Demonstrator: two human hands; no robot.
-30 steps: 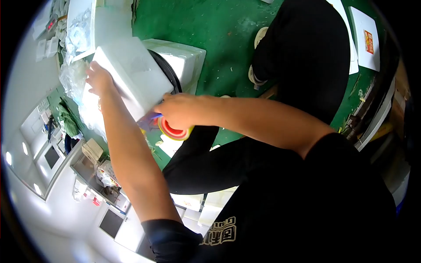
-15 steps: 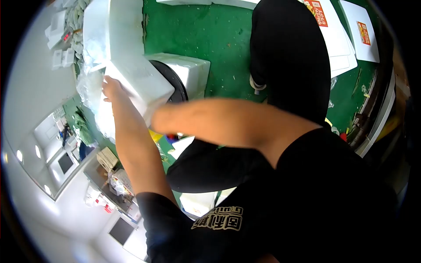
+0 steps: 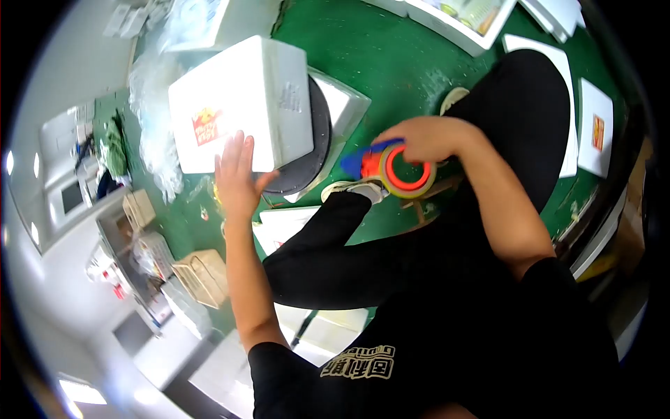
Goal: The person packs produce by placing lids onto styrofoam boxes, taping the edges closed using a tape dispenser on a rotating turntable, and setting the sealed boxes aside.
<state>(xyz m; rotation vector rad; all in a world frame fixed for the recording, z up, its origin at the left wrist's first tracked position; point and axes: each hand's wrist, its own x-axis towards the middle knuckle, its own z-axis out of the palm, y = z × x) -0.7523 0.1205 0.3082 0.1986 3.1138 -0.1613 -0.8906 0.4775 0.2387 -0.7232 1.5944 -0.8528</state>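
Note:
A white foam box (image 3: 234, 105) with a red and orange label sits on a round black turntable (image 3: 322, 133). Under the turntable is another white foam block (image 3: 357, 105). My left hand (image 3: 241, 174) lies flat against the labelled side of the box near its lower edge, fingers stretched out. Off to the right, apart from the box, my right hand (image 3: 429, 137) is closed on a blue and red tape dispenser (image 3: 372, 162). The dispenser carries a roll of yellowish tape (image 3: 399, 190) and points toward the box.
Clear plastic bags (image 3: 155, 112) are heaped left of the box. An open foam box with packed items (image 3: 453, 31) stands at the top. White lids (image 3: 593, 133) lie on the green floor (image 3: 349, 35) at right. A beige basket (image 3: 202, 278) is at lower left.
The box has turned, and its labelled side now shows. My right hand has moved from beside the box to the right, now with the tape dispenser. My left hand has shifted along the box.

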